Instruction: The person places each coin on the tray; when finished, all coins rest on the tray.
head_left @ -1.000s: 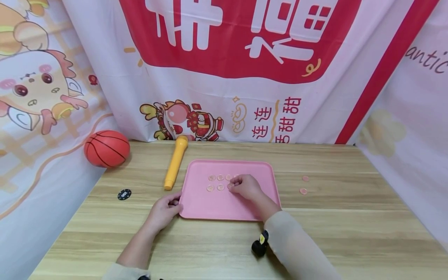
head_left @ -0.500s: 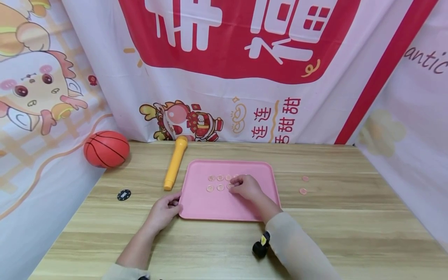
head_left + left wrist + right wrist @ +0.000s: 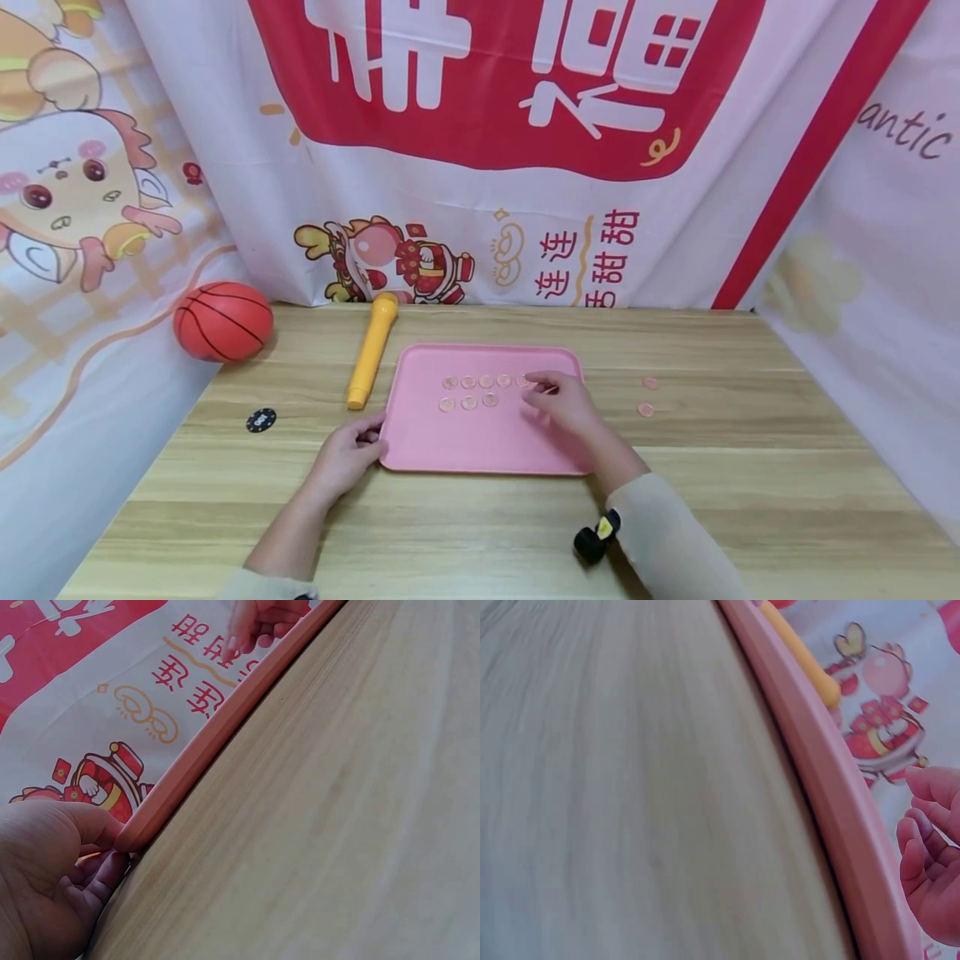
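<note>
Small round coin-like discs lie in two rows on a pink tray: several at the back, three in front. My left hand pinches the tray's left edge near the front corner; the left wrist view shows thumb and fingers at the end of the rim. Over the tray's right part is my right hand, its fingertips by the back row's rightmost disc. Between its loosely bent, parted fingers in the right wrist view nothing shows.
Two similar discs, one farther back and one nearer, lie right of the tray. On the left are a yellow microphone, a black chip marked 100 and a red basketball. Printed cloth hangs behind the table.
My right hand has moved right from the front row, and its fingers have parted. More of both rows now shows. The left hand stays on the tray's edge.
</note>
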Demonstrator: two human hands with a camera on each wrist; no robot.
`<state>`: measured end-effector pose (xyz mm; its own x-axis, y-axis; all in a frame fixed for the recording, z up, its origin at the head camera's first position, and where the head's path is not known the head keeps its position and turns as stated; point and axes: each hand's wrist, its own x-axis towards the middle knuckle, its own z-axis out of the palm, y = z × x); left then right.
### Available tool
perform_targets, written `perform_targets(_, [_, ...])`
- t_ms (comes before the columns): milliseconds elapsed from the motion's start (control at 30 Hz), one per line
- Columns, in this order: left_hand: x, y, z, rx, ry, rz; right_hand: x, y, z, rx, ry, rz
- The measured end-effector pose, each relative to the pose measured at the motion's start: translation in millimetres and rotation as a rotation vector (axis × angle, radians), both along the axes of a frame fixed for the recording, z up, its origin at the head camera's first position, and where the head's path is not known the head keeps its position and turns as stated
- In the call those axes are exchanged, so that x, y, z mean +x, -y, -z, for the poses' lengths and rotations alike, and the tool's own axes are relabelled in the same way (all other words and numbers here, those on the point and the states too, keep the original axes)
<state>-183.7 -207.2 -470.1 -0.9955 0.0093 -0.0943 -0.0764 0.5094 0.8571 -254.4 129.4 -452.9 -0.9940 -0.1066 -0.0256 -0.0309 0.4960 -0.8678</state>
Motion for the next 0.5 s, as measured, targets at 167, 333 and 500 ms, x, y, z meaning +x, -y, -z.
perform_targets(167, [0.3, 1, -0.5, -0.008, 0.001, 0.004, 4.7, -26, -3.9, -0.020, 0.020, 0.062])
perform_targets(333, [1.5, 2, -1.6, -0.011, -0.001, 0.007, 8.5, -57, -6.3, -0.002, -0.004, 0.079])
perform_targets(500, [0.8, 2, -1.2, -0.006, 0.003, 0.005, 11.7, -89, -2.8, 0.022, -0.027, 0.077])
